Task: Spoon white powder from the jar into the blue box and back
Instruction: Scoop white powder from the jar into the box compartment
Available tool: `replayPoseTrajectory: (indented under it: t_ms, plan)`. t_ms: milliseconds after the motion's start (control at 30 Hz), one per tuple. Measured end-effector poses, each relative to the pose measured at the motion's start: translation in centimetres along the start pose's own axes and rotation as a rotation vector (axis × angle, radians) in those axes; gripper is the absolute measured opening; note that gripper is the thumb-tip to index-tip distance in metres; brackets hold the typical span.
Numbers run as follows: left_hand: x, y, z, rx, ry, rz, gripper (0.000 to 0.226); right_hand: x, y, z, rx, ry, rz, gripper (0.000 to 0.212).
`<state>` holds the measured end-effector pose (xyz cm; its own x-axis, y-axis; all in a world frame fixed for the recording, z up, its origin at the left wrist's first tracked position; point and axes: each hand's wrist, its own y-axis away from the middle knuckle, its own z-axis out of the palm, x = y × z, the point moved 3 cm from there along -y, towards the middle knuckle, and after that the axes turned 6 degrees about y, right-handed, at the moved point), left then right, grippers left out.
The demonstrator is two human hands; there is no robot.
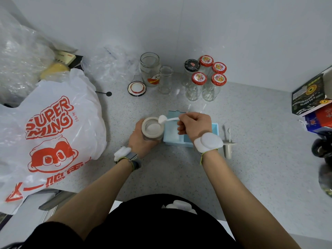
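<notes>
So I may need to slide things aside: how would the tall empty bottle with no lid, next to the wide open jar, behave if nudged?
The lidless bottle looks narrow and tall, so it would probably tip rather than slide. It appears to be empty clear glass, so likely light, and breakable if it falls. It stands close beside the wide jar, so it may knock against that.

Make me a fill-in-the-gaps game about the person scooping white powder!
1. The left hand holds the ____ with white powder in it.
2. The right hand holds a white ____ heaped with powder.
3. The box under the right hand is coloured ____.
4. The number of bottles with red lids at the back is ____.

Missing words: jar; spoon; blue; four
</notes>
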<state>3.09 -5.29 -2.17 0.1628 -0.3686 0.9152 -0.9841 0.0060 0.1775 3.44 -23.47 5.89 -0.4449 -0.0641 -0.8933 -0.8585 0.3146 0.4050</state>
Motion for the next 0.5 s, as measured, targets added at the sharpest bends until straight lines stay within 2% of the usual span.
replayPoseTrajectory:
  t_ms: [200,367,500]
  plan:
    - [0.2,0.0,-0.1,0.004,-0.007,0.004,0.072,1.1,0.6,2.7,-0.117,0.388,-0.189,0.008]
    - [0.2,0.0,0.0,0.011,-0.015,0.005,0.073,1.8,0.6,2.1,-0.103,0.355,-0.176,0.007]
    - [0.0,0.1,0.0,0.015,0.011,0.011,0.066,1.5,0.1,0.5,0.027,0.279,-0.182,0.013]
